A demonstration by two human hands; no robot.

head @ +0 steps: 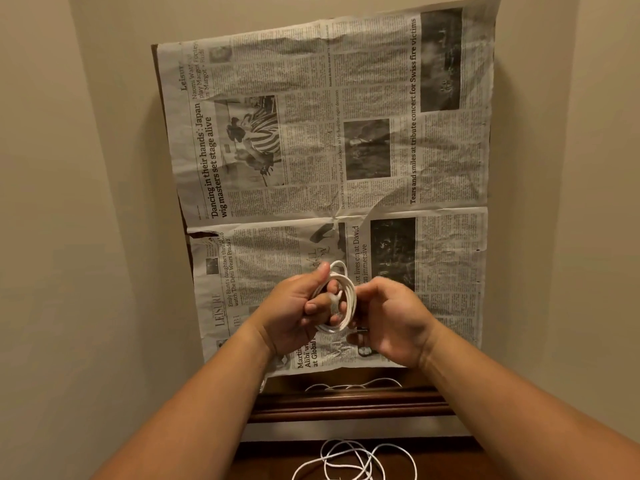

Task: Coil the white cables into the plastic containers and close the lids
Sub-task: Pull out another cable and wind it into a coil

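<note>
Left hand (298,306) and right hand (389,318) are holding a small coil of white cable (343,296) between them, just above the counter (346,405).
Left thumb is pressing on top of the coil with the fingers curling through its loops; the right fingers are curling onto its right side. Crumpled newspaper (346,133) is lying spread over the dark wooden counter. More loose white cable (353,457) is lying tangled on a lower wooden surface (273,460) nearest the person.
</note>
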